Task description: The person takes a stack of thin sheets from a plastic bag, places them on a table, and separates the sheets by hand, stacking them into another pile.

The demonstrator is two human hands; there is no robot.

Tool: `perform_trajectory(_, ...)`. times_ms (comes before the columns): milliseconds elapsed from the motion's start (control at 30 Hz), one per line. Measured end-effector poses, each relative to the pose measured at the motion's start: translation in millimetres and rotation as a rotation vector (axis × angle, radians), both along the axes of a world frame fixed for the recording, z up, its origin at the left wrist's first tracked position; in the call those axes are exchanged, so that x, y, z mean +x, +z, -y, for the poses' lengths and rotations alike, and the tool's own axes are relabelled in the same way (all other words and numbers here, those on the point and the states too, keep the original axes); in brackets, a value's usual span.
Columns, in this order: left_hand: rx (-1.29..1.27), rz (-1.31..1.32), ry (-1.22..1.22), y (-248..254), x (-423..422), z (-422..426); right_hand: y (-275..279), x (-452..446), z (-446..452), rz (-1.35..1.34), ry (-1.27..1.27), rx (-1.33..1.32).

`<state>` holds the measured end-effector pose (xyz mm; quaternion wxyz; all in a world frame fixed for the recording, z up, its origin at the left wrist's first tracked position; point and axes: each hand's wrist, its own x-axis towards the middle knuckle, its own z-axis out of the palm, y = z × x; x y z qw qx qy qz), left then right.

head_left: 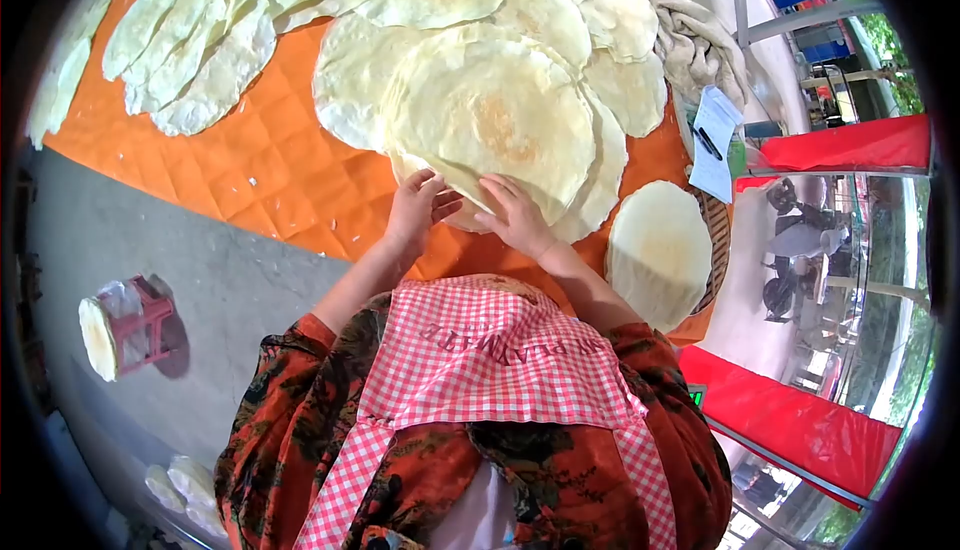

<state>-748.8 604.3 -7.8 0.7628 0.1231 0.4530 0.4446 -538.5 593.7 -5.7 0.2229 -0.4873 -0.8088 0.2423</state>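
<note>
Round, thin flatbreads (490, 115) lie stacked and overlapping on an orange cloth (290, 160). At the near edge of the top flatbread is my left hand (418, 212), its fingers curled around the bread's lifted edge. My right hand (518, 218) touches the same edge a little to the right, thumb and fingers apart and bent over it. The undersides of both hands' fingertips are partly hidden by the bread. Brown toasted patches show at the middle of the top flatbread.
More flatbreads cover the table's far side. At right, a pale flatbread pile (660, 255) rests on a wicker basket (715, 240), near a paper with a pen (708, 143) and a crumpled cloth (695, 45). A red stool (150, 320) stands on the floor at left.
</note>
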Motion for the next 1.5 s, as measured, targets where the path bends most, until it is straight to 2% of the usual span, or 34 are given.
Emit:
perform_trajectory(200, 0.058, 0.082, 0.048, -12, 4, -1, 0, 2, -2, 0.016, 0.047, -0.005)
perform_trajectory(600, -0.199, 0.069, 0.099, -2, 2, -21, -5, 6, -1, 0.017, 0.069, 0.036)
perform_trajectory(800, -0.161, 0.314, 0.174, -16, -2, -18, -4, 6, 0, 0.003, 0.034, -0.001)
perform_trajectory(1000, -0.093, 0.373, 0.111, -31, -9, -15, -8, 9, -1, -0.037, 0.034, -0.017)
perform_trajectory(1200, 0.007, 0.198, 0.080, -27, -15, -26, -4, 7, 0, -0.031, 0.054, -0.013)
perform_trajectory(1300, -0.061, 0.119, 0.113, -14, -13, -33, -6, 8, 0, 0.030, 0.058, 0.056)
perform_trajectory(1400, -0.069, 0.027, 0.062, -34, -16, -47, -19, 13, -8, 0.127, -0.007, 0.050)
perform_trajectory(1500, -0.069, 0.100, 0.100, -5, -17, -47, 55, 14, -50, 0.230, -0.208, -0.374)
